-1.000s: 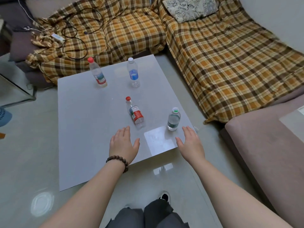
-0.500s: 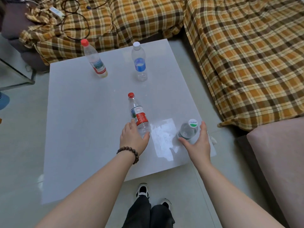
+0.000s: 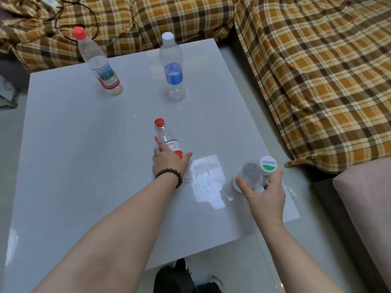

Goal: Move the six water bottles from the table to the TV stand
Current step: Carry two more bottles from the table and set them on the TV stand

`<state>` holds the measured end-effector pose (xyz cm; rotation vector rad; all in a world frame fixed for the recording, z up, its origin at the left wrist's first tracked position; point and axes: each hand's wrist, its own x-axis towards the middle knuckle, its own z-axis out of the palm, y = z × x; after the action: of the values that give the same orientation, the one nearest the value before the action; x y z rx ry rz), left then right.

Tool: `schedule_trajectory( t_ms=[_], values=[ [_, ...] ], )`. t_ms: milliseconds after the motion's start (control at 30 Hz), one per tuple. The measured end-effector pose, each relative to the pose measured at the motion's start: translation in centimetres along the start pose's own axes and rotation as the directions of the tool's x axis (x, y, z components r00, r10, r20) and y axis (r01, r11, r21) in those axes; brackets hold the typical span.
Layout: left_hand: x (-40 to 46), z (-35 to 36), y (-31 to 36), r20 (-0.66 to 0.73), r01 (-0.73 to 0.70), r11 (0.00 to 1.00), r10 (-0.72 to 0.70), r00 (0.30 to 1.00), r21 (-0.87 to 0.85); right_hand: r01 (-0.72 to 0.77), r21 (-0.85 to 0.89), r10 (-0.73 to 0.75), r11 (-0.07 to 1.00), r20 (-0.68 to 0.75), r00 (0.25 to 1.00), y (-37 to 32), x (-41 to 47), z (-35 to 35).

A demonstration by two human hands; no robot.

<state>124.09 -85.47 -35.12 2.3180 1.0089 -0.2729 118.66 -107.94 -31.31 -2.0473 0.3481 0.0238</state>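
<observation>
Several water bottles stand on a glossy white table [image 3: 84, 166]. My left hand [image 3: 169, 161], with a bead bracelet at the wrist, is wrapped around the lower body of a red-capped, red-labelled bottle [image 3: 166, 136] near the table's middle. Close to the front right corner, my right hand [image 3: 264, 191] grips a short clear bottle [image 3: 251, 174] with a white and green cap. A pink-capped bottle [image 3: 97, 64] stands at the far left, and a white-capped bottle with a blue label [image 3: 172, 66] at the far middle. No TV stand is in view.
A sofa under a brown and orange plaid cover [image 3: 317, 70] wraps around the table's far and right sides, with a black cable [image 3: 93, 22] lying on it. A pink cushion [image 3: 368, 208] sits at the right edge. My shoes [image 3: 179, 278] stand on the tiled floor below the table.
Both hands moved forward from the table's front edge and closed around the two nearest bottles. The view has moved closer over the table.
</observation>
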Motion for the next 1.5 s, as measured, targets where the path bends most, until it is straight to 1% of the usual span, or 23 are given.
schedule_trajectory(
  t_ms=[67,100,167,233,300,467,600,667,733,833,967,1133,1300,1400,1500],
  values=[
    [0.0,0.1,-0.1,0.034,0.003,0.999,-0.001,0.999,-0.039,0.013,0.007,-0.013,1.0,0.004,1.0,0.0,0.1,0.0],
    [-0.3,-0.1,-0.1,0.061,-0.019,0.997,0.023,0.998,-0.074,0.019,0.012,-0.019,1.0,0.004,1.0,-0.2,0.1,-0.1],
    [-1.4,-0.7,0.1,0.1,-0.094,0.982,0.111,0.989,-0.167,0.007,0.048,-0.007,0.999,-0.004,1.0,-0.8,-0.1,-0.6],
    [-3.1,-1.7,0.7,0.09,-0.181,0.952,0.208,0.974,-0.248,-0.019,0.103,0.021,0.995,-0.014,1.0,-1.9,-0.6,-1.6],
    [-5.4,-3.1,1.7,0.08,-0.242,0.918,0.279,0.957,-0.314,-0.028,0.124,0.03,0.992,-0.013,0.999,-3.6,-1.5,-3.3],
    [-13.4,-7.5,5.3,0.165,-0.283,0.859,0.381,0.91,-0.426,-0.024,0.126,0.033,0.992,-0.069,0.997,-9.0,-4.3,-9.8],
    [-20.2,-10.8,8.9,0.251,-0.354,0.812,0.504,0.827,-0.465,-0.018,0.133,0.038,0.991,-0.15,0.988,-12.6,-7.6,-16.2],
    [-22.4,-11.7,10.2,0.272,-0.384,0.783,0.555,0.786,-0.489,-0.019,0.142,0.044,0.99,-0.176,0.983,-13.5,-8.9,-18.4],
    [-25.4,-12.6,12.0,0.303,-0.427,0.743,0.624,0.721,-0.515,-0.015,0.168,0.056,0.986,-0.244,0.968,-14.1,-11.1,-21.6],
    [-28.0,-12.7,13.9,0.302,-0.473,0.681,0.699,0.649,-0.559,-0.015,0.183,0.074,0.983,-0.32,0.945,-14.1,-13.4,-24.5],
    [-32.5,-12.1,16.3,0.36,-0.537,0.601,0.793,0.491,-0.591,-0.025,0.211,0.126,0.977,-0.485,0.865,-13.4,-17.1,-28.2],
    [-38.1,-10.0,17.1,0.442,-0.612,0.493,0.862,0.249,-0.618,-0.044,0.239,0.197,0.97,-0.671,0.715,-11.5,-23.0,-31.5],
    [-44.8,-8.3,15.2,0.537,-0.644,0.388,0.843,-0.042,-0.66,-0.077,0.258,0.262,0.963,-0.835,0.484,-9.8,-31.5,-32.6],
    [-49.1,-7.3,12.7,0.581,-0.66,0.327,0.788,-0.204,-0.676,-0.128,0.305,0.33,0.944,-0.886,0.324,-8.7,-37.7,-32.2],
    [-53.9,-6.8,9.2,0.609,-0.654,0.277,0.708,-0.357,-0.704,-0.18,0.384,0.412,0.905,-0.898,0.156,-7.4,-44.3,-31.3]
  ],
)
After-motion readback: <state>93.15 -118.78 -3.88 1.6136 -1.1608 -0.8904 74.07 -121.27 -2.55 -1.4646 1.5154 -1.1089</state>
